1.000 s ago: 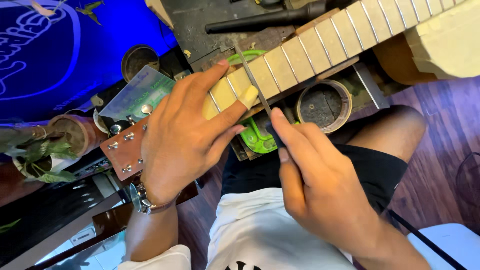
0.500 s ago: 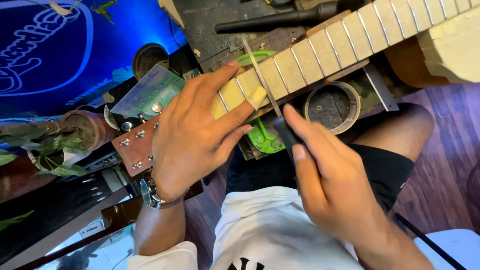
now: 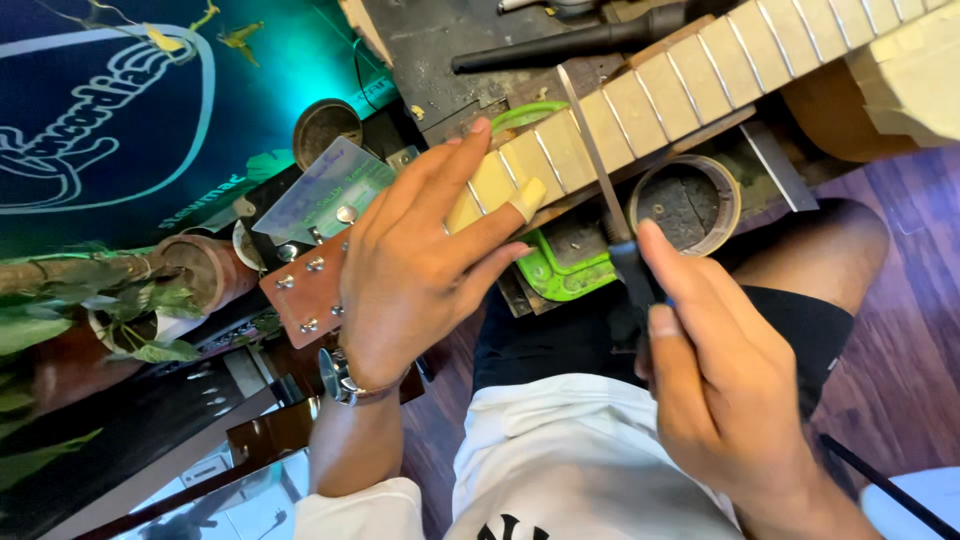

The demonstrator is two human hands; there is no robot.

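While our left hand (image 3: 420, 270) clamps down over the guitar neck (image 3: 640, 95) near the headstock, we keep its fingers spread across the pale fretboard, the thumb wearing a strip of tan tape and pressing the near edge of the neck. At our wrist sits a metal wristwatch (image 3: 338, 378). That neck runs from the brown headstock (image 3: 305, 285), studded with silver tuner posts at about eight o'clock of the left hand, up to the guitar body at two o'clock in the view, its frets showing as thin lines across light wood.

Our right hand (image 3: 715, 375) is closed around the dark handle of a slim metal file (image 3: 592, 150), index finger laid along the handle; the blade reaches toward eleven o'clock and lies across the fretboard just right of the left hand's fingertips.

Under the neck, at six o'clock of the file blade, we see a green tray (image 3: 560, 270), and just right of it a round tin (image 3: 685, 200) with a grimy inside. Potted plants (image 3: 150, 300) stand at nine o'clock, before a blue banner (image 3: 120, 120).
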